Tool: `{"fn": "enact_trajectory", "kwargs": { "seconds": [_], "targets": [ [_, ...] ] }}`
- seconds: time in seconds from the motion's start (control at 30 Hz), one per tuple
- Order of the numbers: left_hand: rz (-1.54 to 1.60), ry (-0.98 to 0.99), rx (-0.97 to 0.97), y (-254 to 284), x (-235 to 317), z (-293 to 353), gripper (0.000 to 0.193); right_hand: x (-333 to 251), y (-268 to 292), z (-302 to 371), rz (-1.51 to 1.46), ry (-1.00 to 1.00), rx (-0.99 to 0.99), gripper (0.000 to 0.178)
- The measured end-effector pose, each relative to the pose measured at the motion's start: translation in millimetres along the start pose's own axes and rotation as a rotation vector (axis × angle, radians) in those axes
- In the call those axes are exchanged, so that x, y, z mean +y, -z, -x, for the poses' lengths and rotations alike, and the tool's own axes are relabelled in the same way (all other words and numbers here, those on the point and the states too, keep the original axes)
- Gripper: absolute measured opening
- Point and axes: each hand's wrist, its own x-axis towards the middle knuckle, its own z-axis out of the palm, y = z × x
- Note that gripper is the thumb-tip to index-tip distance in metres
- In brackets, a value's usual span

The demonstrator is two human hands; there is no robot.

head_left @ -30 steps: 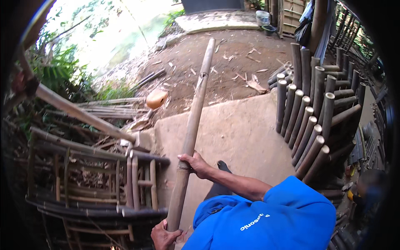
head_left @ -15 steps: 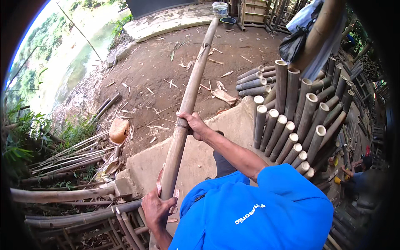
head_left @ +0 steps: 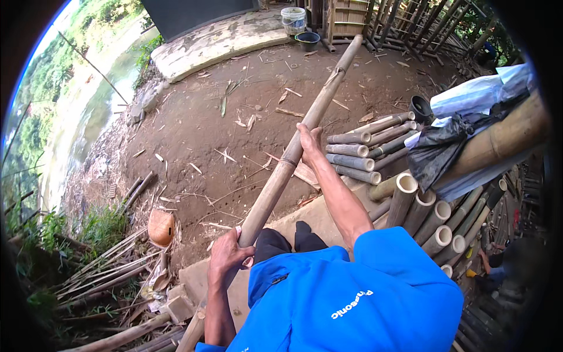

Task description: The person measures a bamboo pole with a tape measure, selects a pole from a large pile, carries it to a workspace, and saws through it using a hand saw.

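A long bamboo pole (head_left: 271,190) runs slantwise from near my body up to the far side, past its dark nodes. My left hand (head_left: 227,253) is closed round its near part. A small pale pinkish strip shows by those fingers; its kind is unclear. Farther up, my right hand (head_left: 310,144) grips the pole from the right side, just above a node, with its thumb along the top. Some of its fingers are hidden under the pole.
Cut bamboo lengths (head_left: 353,161) lie stacked at right, beside upright bamboo tubes (head_left: 435,226). A thick bamboo beam (head_left: 498,141) bears cloth and a black plastic bag (head_left: 437,155). Left are a woven basket (head_left: 160,227) and loose sticks. A bucket (head_left: 293,21) and basin (head_left: 307,39) stand behind.
The pole's far end has swung to the right. My right hand has moved up and right with it; my left hand is a little higher. My view has shifted, and my dark-clad legs now show.
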Motion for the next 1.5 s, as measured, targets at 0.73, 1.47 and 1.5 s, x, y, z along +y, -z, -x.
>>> {"fn": "enact_trajectory", "kwargs": {
  "seconds": [0.73,1.47,1.5],
  "targets": [
    [-0.211,-0.201,-0.418,39,186,-497,0.057,-42,-105,-233,-0.79,-0.4,-0.097,0.029],
    [-0.472,-0.263,-0.41,6,551,-942,0.049,-156,-30,-747,-0.794,-0.502,-0.366,0.057],
    [-0.489,-0.305,-0.407,-2,582,-960,0.05,-164,-19,-774,-0.799,-0.482,-0.35,0.057]
  ]
}}
